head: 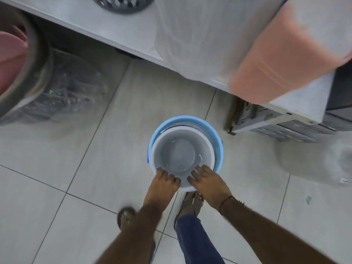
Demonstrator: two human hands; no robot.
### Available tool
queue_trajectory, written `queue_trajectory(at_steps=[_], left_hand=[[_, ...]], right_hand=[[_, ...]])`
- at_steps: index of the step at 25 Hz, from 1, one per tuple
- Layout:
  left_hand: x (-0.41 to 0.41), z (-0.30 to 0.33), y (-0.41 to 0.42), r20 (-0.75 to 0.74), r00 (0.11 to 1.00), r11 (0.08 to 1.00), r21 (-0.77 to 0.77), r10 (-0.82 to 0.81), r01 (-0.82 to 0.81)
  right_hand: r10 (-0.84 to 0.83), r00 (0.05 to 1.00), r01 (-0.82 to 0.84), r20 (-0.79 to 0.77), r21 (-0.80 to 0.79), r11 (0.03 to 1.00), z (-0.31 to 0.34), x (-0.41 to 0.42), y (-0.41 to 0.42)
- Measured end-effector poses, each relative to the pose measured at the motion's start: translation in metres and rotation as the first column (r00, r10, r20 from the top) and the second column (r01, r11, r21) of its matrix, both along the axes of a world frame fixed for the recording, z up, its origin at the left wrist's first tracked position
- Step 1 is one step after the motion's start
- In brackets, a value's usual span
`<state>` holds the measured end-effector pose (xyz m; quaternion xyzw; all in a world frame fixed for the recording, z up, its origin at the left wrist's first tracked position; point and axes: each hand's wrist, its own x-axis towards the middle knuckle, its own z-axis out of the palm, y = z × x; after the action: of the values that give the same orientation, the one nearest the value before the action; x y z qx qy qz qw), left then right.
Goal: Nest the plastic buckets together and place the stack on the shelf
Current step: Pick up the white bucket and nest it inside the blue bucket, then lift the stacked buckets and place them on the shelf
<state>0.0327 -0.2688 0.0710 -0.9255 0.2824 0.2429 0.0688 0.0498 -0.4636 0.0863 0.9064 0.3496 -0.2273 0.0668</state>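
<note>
A white plastic bucket (181, 157) sits tilted inside a light blue bucket (219, 149) on the tiled floor, its near rim raised out of the blue one. My left hand (164, 181) grips the white bucket's near rim on the left, fingers curled over the edge. My right hand (206, 180) holds the same rim on the right, fingers reaching inside. The white shelf (106, 27) runs across the top of the view, above and behind the buckets.
On the shelf stand a grey perforated basket (122, 3), a plastic-wrapped item (192, 37) and an orange bin (282, 54). A plastic-wrapped grey tub stack (43, 86) is at the left. Grey crates (285, 124) lie under the shelf at right. My feet are below the buckets.
</note>
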Motion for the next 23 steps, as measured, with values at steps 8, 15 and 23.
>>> queue_trajectory(at_steps=[8, 15, 23], left_hand=[[0.016, -0.015, 0.029, 0.033, 0.917, 0.809, -0.484, 0.398, -0.334], [0.084, -0.024, 0.058, -0.702, -0.068, -0.2, -0.108, 0.709, -0.974], [0.07, -0.013, 0.06, -0.711, -0.114, -0.194, -0.032, 0.694, -0.98]], right_hand=[[-0.559, 0.829, 0.53, -0.014, 0.338, 0.777, -0.005, 0.007, -0.004], [-0.99, 0.062, 0.983, -0.127, 0.179, 0.039, -0.003, 0.068, -0.005], [-0.929, -0.134, 0.977, -0.346, 0.11, -0.182, -0.004, 0.068, 0.001]])
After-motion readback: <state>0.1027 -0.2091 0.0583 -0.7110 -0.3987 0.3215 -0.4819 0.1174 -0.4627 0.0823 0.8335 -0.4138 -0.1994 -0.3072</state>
